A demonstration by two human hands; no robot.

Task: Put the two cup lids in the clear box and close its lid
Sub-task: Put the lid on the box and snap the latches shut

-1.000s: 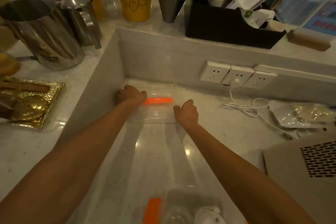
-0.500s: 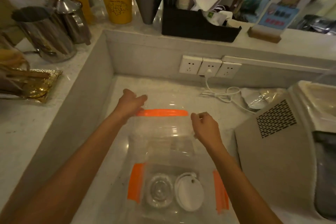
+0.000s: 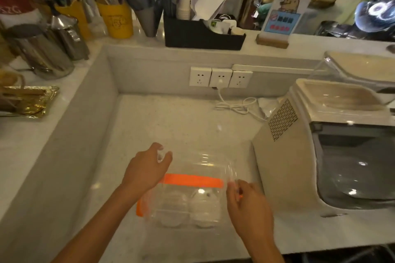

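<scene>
The clear box with orange strips sits on the pale counter near the front edge. Inside it lie two cup lids side by side: a clear one on the left and a white one on the right. The box's hinged clear lid is tipped over the box, its orange edge above the cup lids. My left hand grips the lid's left corner. My right hand pinches its right corner. The picture is blurred, so I cannot tell how far the lid stands above the rim.
A beige machine stands close to the right of the box. A white cable runs from the wall sockets. The raised ledge at left carries steel jugs, a gold tray and yellow cups.
Both hands have swung the clear lid up from lying flat at the back and brought it toward me over the box. The view has tilted, showing the two cup lids inside.
</scene>
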